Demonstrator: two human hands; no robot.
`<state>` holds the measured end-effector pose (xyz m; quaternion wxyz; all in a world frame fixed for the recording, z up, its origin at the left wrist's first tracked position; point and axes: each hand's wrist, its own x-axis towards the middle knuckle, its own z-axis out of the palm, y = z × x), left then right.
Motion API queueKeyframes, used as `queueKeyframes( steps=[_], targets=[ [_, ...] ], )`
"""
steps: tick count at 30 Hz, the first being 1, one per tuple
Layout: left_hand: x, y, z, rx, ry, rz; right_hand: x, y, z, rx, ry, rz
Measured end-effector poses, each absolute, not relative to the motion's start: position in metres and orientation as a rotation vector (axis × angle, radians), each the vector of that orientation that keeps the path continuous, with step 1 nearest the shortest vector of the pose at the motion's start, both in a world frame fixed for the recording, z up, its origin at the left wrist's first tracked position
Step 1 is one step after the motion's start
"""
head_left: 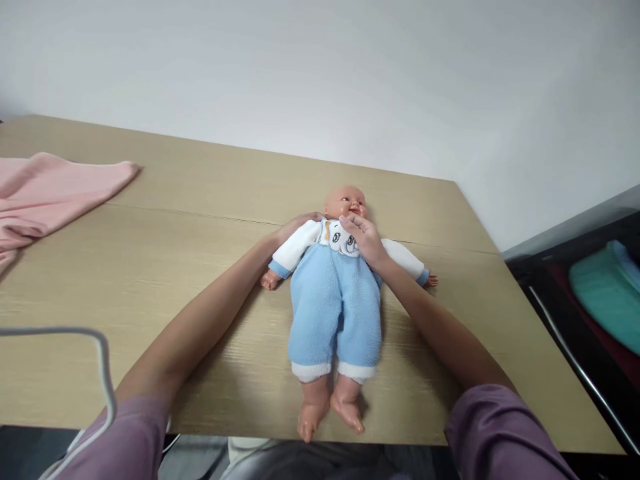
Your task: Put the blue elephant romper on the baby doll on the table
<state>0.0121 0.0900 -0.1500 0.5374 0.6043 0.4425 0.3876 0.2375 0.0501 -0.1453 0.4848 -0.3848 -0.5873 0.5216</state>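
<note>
A baby doll (335, 300) lies face up on the wooden table, feet toward me, its arms spread out to the sides. It wears a fluffy light blue and white outfit with a cartoon face on the chest. My left hand (301, 224) reaches beside the doll's neck and shoulder; its fingers are mostly hidden behind the white sleeve. Across the upper chest, just under the chin, rests my right hand (367, 240), fingers stretched out and close together. Whether its fingertips touch the collar I cannot tell.
The wooden table (210, 253) has a seam across it and meets a pale wall (320, 80). Pink cloth (60, 190) lies at the far left. A white cable (103, 353) arches at the near left. Beyond the right edge are a dark frame and a teal item (607, 293).
</note>
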Motion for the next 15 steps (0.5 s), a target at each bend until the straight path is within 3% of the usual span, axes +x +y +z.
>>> queueKeyframes(
  steps=[8,15],
  targets=[
    [-0.001,0.075,-0.147,1.331,1.047,0.894,0.288,0.059,-0.123,-1.102,-1.856,1.067],
    [-0.018,0.069,-0.142,1.658,1.033,0.843,0.328,0.054,-0.096,-1.277,-2.137,0.954]
  ],
)
